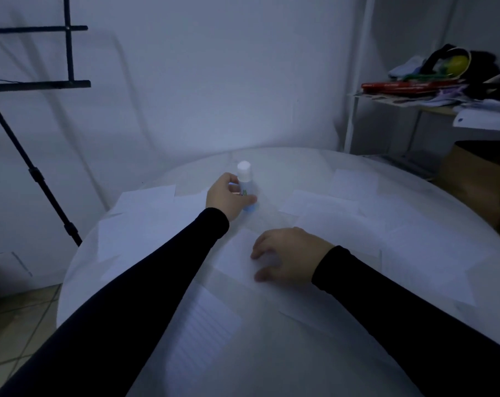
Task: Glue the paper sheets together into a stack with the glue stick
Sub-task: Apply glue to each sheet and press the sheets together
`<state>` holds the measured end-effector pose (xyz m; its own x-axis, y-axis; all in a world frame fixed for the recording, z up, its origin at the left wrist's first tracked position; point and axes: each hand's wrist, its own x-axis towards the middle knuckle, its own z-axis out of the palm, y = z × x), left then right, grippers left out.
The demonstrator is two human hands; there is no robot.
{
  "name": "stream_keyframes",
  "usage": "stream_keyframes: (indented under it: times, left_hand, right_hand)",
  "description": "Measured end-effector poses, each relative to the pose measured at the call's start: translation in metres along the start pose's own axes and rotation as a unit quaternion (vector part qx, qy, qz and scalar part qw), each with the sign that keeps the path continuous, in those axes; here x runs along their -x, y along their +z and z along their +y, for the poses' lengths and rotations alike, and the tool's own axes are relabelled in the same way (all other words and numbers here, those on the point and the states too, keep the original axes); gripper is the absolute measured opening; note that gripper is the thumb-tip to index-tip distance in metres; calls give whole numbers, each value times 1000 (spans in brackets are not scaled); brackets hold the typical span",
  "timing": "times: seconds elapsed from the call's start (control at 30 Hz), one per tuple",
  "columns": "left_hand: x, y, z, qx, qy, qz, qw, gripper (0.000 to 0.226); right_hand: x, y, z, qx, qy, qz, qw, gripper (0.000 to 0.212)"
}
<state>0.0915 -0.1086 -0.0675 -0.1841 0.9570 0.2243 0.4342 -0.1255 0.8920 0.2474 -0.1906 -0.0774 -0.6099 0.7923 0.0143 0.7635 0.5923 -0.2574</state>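
A glue stick (245,179) with a white cap and blue base stands upright near the far side of the round white table (415,325). My left hand (227,197) reaches out and grips its body, thumb and fingers curled round it. My right hand (286,255) rests flat on a white paper sheet (237,253) in the middle of the table, fingers spread. Several more white sheets lie scattered around: one group at the left (139,213), another at the right (343,202), and a lined sheet (205,330) close to me.
A black tripod stand (33,167) rises left of the table. At the right a shelf (432,108) holds a cluttered pile of things, with a brown paper bag (478,179) below it. The white wall is close behind the table.
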Motion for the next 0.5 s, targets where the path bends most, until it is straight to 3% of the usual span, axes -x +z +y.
stream_keyframes:
  times: [0.17, 0.43, 0.5]
  left_hand:
    - [-21, 13, -1, -76, -22, -42, 996, 37]
    - [-24, 13, -12, -50, -12, -49, 997, 37]
    - [-20, 11, -12, -51, -16, -57, 997, 49]
  right_hand:
    - [-2, -2, 12, -34, -27, -13, 999, 38]
    - [-9, -1, 17, -60, -41, -19, 997, 39]
    - [-9, 0, 17, -66, -38, -19, 997, 39]
